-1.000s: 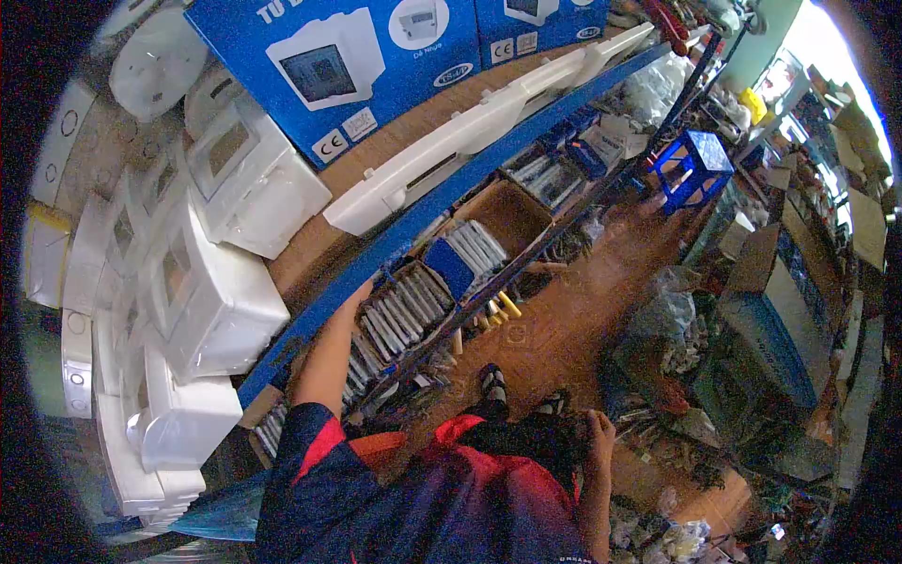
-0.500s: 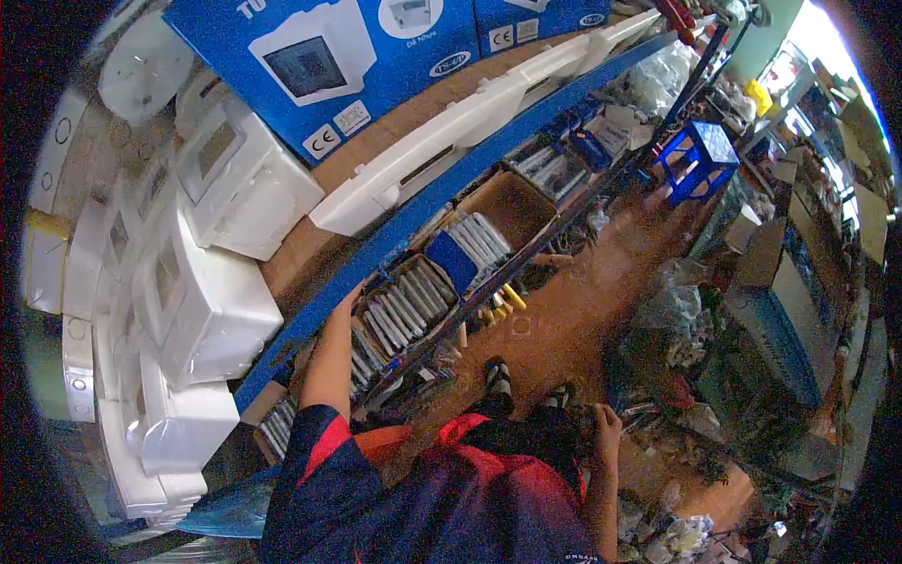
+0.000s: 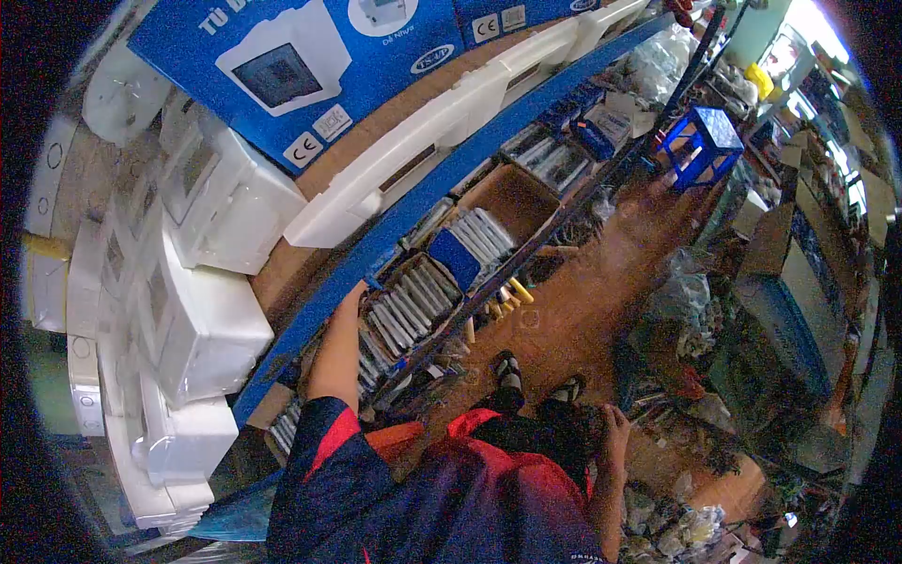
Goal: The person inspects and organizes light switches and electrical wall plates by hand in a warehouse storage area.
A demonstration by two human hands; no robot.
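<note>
My left hand (image 3: 354, 297) reaches into the lower shelf under the blue shelf beam (image 3: 395, 240). Its fingers are mostly hidden by the beam, and a small blue bit shows beside them. Just right of it stands an open cardboard box (image 3: 458, 299) with a row of flat, plastic-wrapped pieces (image 3: 404, 310). A blue box (image 3: 454, 260) holding similar pale pieces sits beyond. My right hand (image 3: 614, 430) hangs low by my body with curled fingers; what is in them, if anything, I cannot make out.
White plastic enclosures (image 3: 211, 320) are stacked at left, beside a large blue printed carton (image 3: 291, 85). A blue stool (image 3: 705, 146) stands on the brown floor (image 3: 601, 291). Cardboard boxes (image 3: 789, 291) and plastic bags (image 3: 686, 291) crowd the right side.
The view has shifted slightly, moving the cartons and enclosures a little left in the picture. My left hand stays at the shelf, and my right hand remains low with curled fingers.
</note>
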